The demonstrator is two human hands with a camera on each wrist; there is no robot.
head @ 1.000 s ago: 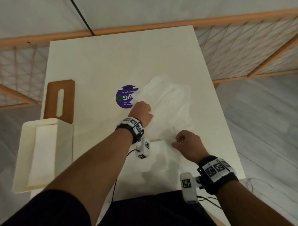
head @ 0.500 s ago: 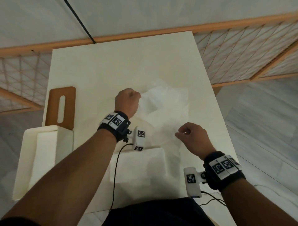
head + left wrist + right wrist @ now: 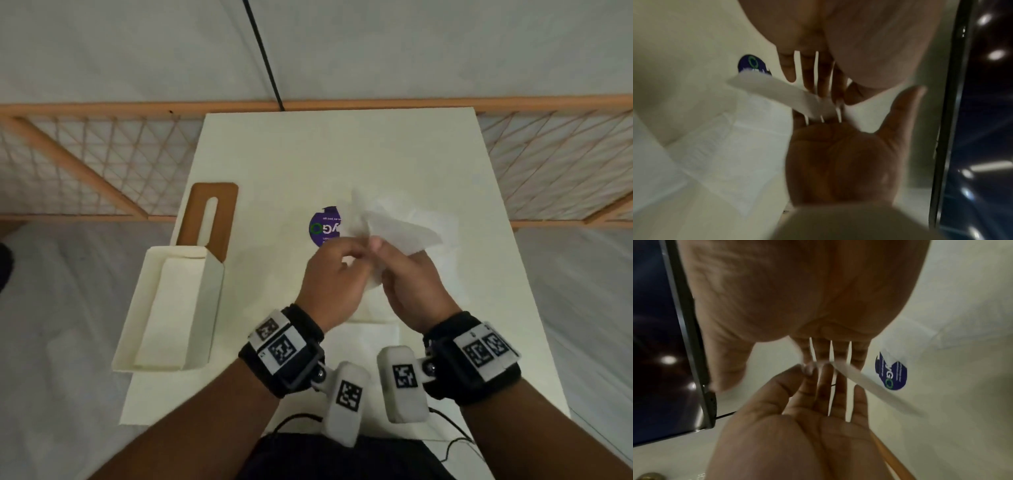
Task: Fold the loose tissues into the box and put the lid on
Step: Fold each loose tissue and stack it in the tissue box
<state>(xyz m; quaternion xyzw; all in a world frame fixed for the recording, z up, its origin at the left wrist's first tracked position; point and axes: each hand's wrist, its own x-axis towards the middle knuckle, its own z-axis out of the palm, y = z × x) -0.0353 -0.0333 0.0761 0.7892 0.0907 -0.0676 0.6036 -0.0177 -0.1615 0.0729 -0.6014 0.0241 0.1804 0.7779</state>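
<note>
A white tissue [image 3: 394, 226] is lifted off the table between my two hands at the centre. My right hand [image 3: 400, 270] pinches its near edge between thumb and forefinger [image 3: 807, 369]. My left hand [image 3: 342, 260] meets it fingertip to fingertip, its fingers [image 3: 826, 352] straight against the tissue [image 3: 777, 92] and its thumb held apart. The cream box [image 3: 205, 308] lies open at the left with flat tissues [image 3: 161, 315] inside. Its brown slotted lid [image 3: 226, 205] lies just behind it. Another tissue [image 3: 442, 240] lies flat under the lifted one.
A purple round sticker [image 3: 323, 228] sits on the table [image 3: 308, 154] left of the tissue. A folded white sheet [image 3: 373, 335] lies near my wrists. A wooden lattice railing [image 3: 102, 164] runs behind the table. A dark screen [image 3: 982, 113] shows in the wrist views.
My left hand has carried its corner of the tissue to the right until it met my right hand. The tissue has risen off the table and folded over.
</note>
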